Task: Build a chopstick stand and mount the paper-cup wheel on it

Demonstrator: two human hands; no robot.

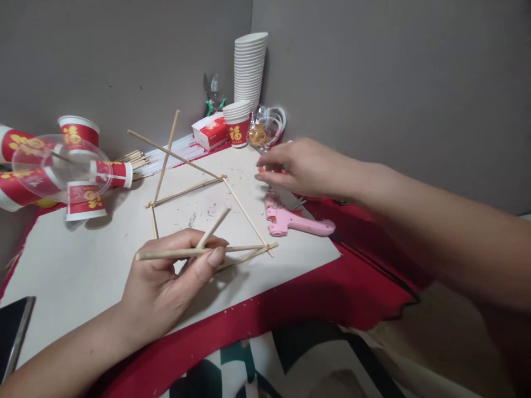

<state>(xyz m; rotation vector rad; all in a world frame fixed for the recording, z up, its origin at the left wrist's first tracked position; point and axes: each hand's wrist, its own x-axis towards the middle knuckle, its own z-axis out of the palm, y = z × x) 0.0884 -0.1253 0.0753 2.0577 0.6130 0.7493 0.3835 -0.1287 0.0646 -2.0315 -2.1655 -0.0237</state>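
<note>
My left hand (pixel 166 276) is closed around two crossed wooden sticks (pixel 170 254), pinching them near where they meet. These belong to a frame of thin sticks (pixel 246 213) joined at the corners, resting partly on a white board. At its far side two sticks (pixel 169 150) cross in the air. Over the board's right part, my right hand (pixel 296 168) reaches out with thumb and fingers apart. Small green and orange bits show between its fingers; I cannot make out what they are. Just below it lies a pink glue gun (pixel 298 221) with a black cord.
Paper cups (pixel 251 66) stand stacked at the back, beside a bag of rubber bands (pixel 260 132), a red-and-white box (pixel 211 131) and green-handled pruners (pixel 214 99). Red cups around a clear disc (pixel 62 166) are at left. A phone (pixel 16 331) lies near left.
</note>
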